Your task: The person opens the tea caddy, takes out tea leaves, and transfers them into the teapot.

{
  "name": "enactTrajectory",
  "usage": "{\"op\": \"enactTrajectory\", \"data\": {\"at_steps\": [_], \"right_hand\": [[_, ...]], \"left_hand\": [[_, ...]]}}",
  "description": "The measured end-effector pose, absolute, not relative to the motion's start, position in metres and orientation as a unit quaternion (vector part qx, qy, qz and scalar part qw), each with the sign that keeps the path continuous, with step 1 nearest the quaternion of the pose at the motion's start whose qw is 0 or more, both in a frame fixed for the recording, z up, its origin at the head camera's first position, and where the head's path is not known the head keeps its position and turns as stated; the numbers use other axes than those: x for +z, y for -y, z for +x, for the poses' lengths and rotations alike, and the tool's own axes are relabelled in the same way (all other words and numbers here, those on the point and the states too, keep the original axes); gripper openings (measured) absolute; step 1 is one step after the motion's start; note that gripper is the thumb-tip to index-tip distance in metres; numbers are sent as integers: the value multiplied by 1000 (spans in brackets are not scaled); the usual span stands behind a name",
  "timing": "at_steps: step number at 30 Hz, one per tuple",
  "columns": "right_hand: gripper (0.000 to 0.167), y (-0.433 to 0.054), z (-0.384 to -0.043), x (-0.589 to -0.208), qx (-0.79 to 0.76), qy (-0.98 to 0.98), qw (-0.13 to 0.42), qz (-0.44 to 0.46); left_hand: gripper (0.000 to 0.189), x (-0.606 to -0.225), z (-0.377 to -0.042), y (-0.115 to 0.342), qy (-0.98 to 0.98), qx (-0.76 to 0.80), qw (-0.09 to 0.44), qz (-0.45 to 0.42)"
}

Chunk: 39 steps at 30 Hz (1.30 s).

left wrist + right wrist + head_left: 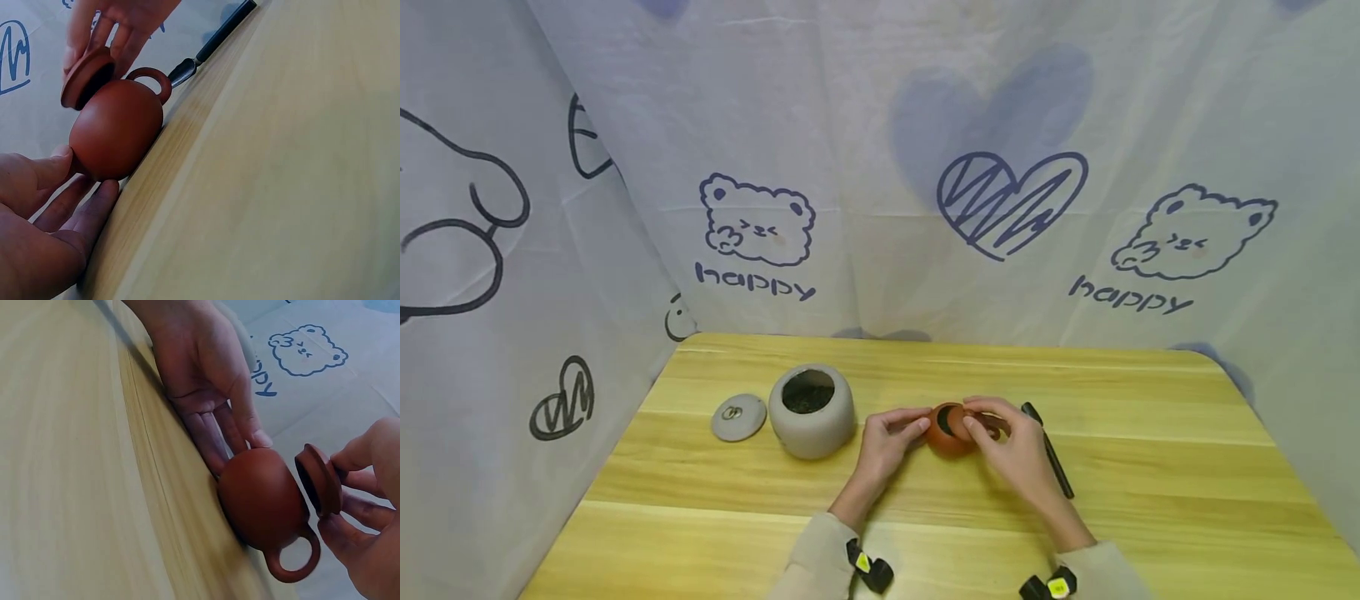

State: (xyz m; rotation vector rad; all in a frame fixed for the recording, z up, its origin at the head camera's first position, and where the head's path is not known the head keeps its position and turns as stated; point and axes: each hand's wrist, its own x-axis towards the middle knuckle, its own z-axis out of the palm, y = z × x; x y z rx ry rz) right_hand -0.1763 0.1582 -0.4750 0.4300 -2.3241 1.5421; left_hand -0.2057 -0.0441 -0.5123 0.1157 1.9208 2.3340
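Observation:
A small reddish-brown clay teapot (950, 443) rests on the wooden table, its loop handle (294, 557) pointing to the right. My left hand (886, 446) holds the teapot at its left side, thumb and fingers about the spout end, which they mostly hide. Between the thumb and fingers of my right hand (1011, 442) is the matching round lid (319, 479). The lid is tilted over the right part of the teapot's mouth, with a gap between it and the rim in the right wrist view. Part of the dark opening shows beside it.
Left of the hands stands a round grey jar (812, 429), uncovered, with dark leafy contents. Its grey lid (739, 425) with a small ring lies to its left. A black-handled scoop (222, 34) lies right of the teapot. A printed white curtain (880, 250) hangs behind the table.

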Motion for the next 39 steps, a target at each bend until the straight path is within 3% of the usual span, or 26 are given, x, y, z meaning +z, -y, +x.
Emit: {"op": "enactTrajectory", "data": {"at_steps": [12, 22, 39], "right_hand": [[17, -138, -168, -447, 550, 815, 129, 131], [20, -148, -189, -495, 544, 815, 141, 140], [21, -153, -192, -493, 527, 827, 126, 150]], "left_hand": [[23, -517, -205, 43, -632, 772, 51, 43], [23, -521, -204, 42, -631, 773, 48, 47], [22, -514, -205, 43, -645, 761, 47, 46]]}}
